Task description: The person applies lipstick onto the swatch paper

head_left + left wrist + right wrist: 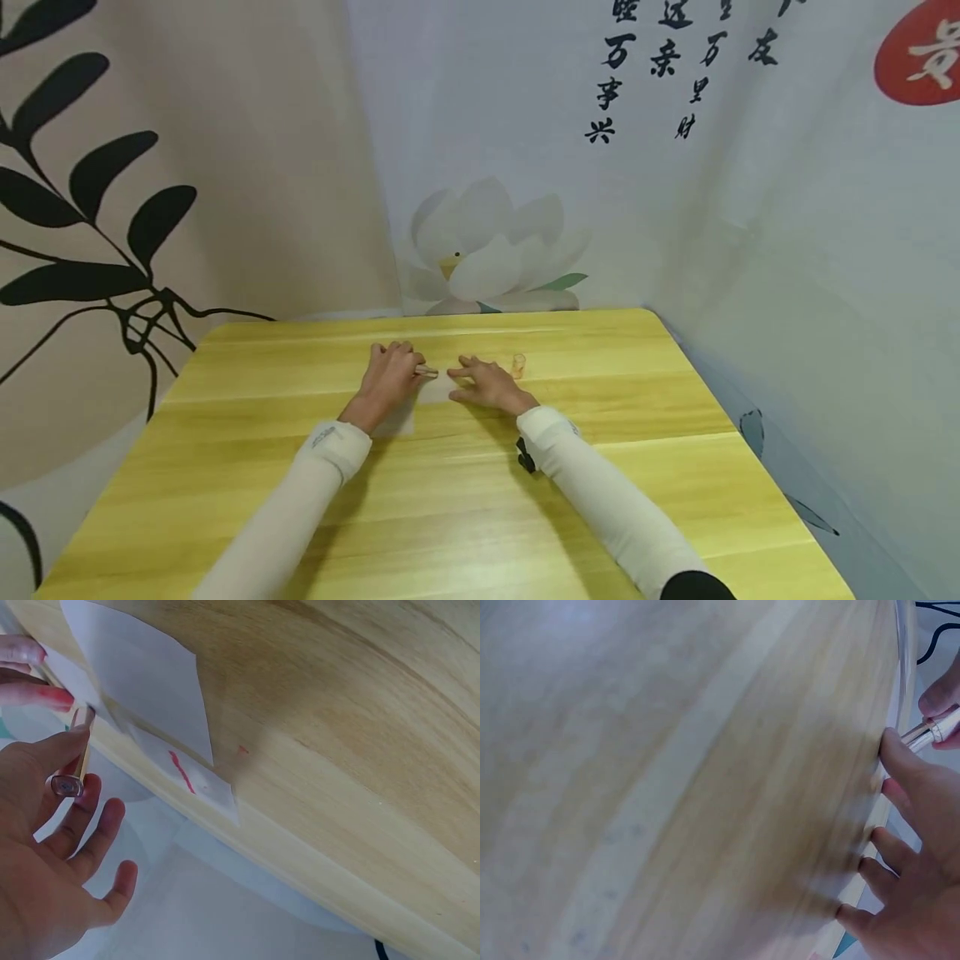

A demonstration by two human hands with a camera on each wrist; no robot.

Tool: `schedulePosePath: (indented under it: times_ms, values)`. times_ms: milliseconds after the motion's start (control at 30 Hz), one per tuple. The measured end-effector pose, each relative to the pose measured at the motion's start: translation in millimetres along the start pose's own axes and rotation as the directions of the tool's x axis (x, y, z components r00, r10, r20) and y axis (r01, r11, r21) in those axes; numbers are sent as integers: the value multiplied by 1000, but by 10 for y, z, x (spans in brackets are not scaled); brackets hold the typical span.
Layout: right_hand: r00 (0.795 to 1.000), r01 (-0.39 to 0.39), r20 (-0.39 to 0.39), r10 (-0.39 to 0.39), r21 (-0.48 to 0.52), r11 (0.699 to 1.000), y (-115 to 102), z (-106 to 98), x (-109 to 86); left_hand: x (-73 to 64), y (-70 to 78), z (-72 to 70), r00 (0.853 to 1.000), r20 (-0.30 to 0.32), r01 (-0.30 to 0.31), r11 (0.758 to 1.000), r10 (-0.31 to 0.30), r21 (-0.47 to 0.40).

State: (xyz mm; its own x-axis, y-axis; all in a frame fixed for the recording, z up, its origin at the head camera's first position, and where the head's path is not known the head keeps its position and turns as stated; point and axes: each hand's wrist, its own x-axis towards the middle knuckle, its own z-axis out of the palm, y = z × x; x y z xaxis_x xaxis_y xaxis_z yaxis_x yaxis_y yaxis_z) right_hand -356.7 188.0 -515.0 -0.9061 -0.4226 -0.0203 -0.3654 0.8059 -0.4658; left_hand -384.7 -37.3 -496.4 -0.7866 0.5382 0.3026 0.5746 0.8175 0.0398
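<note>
Head view: left of centre in the frame, the left hand pinched a slender metallic tube, its long axis pointing right towards the right hand, whose fingers extended loosely beside white paper, gripping nothing visible. The left wrist view cut off both hands; the tube's far tip was indistinct.

The table looks like smooth, grained wood with a soft gloss. On it lie thin, matt paper sheets with crisp, smooth faces. Just above the table, the lipstick tube shows a shiny, metallic-looking barrel and a glossy, clear-looking end. Over the table, the sleeves are matt cloth; behind it, the backdrop looks like matt, softly creased fabric.
</note>
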Motion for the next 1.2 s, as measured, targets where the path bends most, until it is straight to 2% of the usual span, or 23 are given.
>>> schedulePosePath:
  times_ms: [333,1200]
  values:
    - [1000,9,-15,-8,26,1000,33,31,0,-5,13,-5,1000,11,-1,1000,1,25]
    - [1000,-10,-9,10,0,1000,31,18,42,-68,44,-54,999,24,-30,997,29,66]
